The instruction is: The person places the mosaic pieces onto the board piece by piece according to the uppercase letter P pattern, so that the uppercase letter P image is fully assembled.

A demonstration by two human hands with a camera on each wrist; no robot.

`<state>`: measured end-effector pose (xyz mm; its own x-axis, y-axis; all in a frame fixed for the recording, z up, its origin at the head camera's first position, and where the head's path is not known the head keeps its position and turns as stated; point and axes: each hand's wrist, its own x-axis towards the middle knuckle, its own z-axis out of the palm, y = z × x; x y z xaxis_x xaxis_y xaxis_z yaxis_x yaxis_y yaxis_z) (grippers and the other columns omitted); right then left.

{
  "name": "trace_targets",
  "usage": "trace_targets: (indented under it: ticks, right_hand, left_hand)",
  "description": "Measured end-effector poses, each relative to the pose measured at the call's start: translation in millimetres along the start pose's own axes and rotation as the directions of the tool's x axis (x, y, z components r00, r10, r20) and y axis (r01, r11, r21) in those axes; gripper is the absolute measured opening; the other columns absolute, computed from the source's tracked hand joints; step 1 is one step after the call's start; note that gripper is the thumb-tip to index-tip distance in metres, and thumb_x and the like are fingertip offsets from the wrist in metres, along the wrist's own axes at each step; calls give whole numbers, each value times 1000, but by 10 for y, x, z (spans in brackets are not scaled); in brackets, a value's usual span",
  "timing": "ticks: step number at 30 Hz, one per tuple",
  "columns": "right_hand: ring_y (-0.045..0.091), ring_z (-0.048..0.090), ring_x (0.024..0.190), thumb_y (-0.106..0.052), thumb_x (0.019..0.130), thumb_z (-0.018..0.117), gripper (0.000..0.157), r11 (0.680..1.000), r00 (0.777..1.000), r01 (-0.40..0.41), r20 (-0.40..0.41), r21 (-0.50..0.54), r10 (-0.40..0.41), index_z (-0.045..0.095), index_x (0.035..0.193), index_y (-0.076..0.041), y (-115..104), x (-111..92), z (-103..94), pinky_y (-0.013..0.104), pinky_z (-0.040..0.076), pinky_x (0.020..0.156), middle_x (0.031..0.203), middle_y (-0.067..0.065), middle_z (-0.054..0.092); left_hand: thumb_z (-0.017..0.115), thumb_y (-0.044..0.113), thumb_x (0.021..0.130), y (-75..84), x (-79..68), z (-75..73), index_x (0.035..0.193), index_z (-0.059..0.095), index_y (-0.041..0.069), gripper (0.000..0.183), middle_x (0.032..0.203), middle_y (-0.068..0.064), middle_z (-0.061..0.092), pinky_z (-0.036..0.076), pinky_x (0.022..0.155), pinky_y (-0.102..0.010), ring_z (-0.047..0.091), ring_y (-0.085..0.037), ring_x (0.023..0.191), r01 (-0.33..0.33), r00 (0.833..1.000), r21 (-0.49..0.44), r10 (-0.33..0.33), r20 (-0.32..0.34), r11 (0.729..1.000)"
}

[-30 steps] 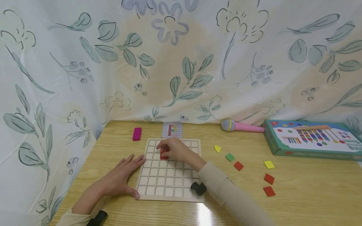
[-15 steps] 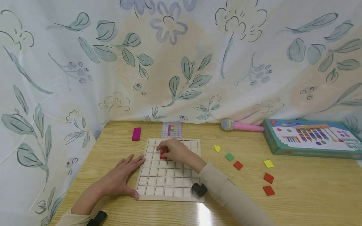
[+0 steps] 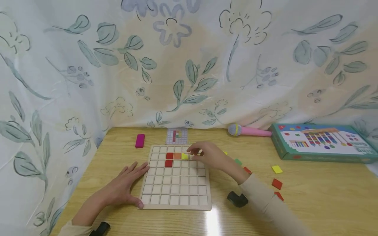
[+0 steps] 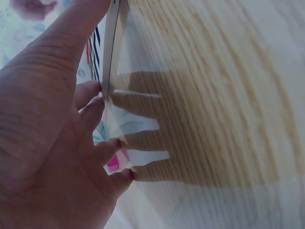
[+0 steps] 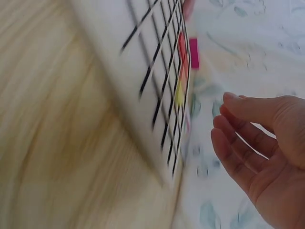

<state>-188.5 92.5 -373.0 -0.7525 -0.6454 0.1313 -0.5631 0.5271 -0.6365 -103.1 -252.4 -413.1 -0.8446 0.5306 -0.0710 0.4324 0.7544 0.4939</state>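
Observation:
A wooden grid board lies on the table. Two red square tiles, an orange tile and a yellow tile sit in its cells; the lower red tile is under the upper one. My left hand rests flat with spread fingers, thumb and fingertips touching the board's left edge. Above the board's upper right part hovers my right hand; in the right wrist view its fingers are loosely bent with nothing between them. A small pattern card lies behind the board.
Loose tiles lie to the right, among them a yellow square, a red square and a green one, some partly behind my right arm. A magenta block, a toy microphone and a toy box stand at the back.
My right hand has let go of the lower red tile, now lying in its cell, and has moved right. The tiles it covered are in sight. My left hand stays against the board.

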Motion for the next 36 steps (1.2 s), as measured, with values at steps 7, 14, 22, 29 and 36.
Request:
trace_targets:
  ticks: [7, 14, 22, 29, 36]
  right_hand:
    - [19, 63, 91, -3, 88, 70, 24, 995, 994, -84, -72, -55, 80, 69, 112, -1, 381, -519, -343, 36, 57, 76, 103, 7, 70]
    - [19, 65, 87, -1, 86, 71, 26, 978, 973, -195, -141, -77, 183, 68, 113, 1, 700, -999, -543, 30, 57, 72, 101, 10, 69]
    - [16, 66, 82, -14, 83, 78, 35, 958, 962, -259, -118, -121, 245, 68, 114, -1, 849, -1327, -552, 32, 57, 71, 98, 4, 70]
    - [15, 65, 84, -12, 81, 79, 35, 964, 965, -250, -104, -85, 241, 68, 113, -4, 853, -1368, -513, 31, 57, 73, 98, 1, 70]
    - [17, 66, 83, -2, 77, 79, 36, 961, 964, -261, -79, -91, 254, 69, 111, -3, 806, -1331, -577, 32, 57, 71, 93, 0, 69]
  left_hand:
    - [76, 71, 58, 3, -3, -5, 152, 34, 8, 120, 159, -12, 27, 10, 113, -68, 13, -51, 144, 6, 1000, -7, -6, 13, 1000]
    - [76, 70, 58, 2, 1, -3, 152, 34, 8, 121, 159, -13, 28, 10, 113, -68, 13, -51, 144, 8, 1000, -5, -8, 14, 1000]
    - [76, 71, 57, -5, -2, -2, 152, 34, 8, 121, 160, -12, 27, 10, 113, -67, 12, -50, 144, 11, 1000, -6, -11, 11, 1000]
    - [76, 71, 57, -8, 2, -5, 153, 34, 8, 121, 160, -11, 27, 9, 114, -67, 12, -50, 144, 14, 1000, -8, -14, 9, 1000]
    - [77, 69, 58, 1, 1, -4, 152, 34, 8, 120, 160, -11, 27, 9, 114, -67, 12, -50, 144, 19, 1000, -9, -19, 7, 1000]
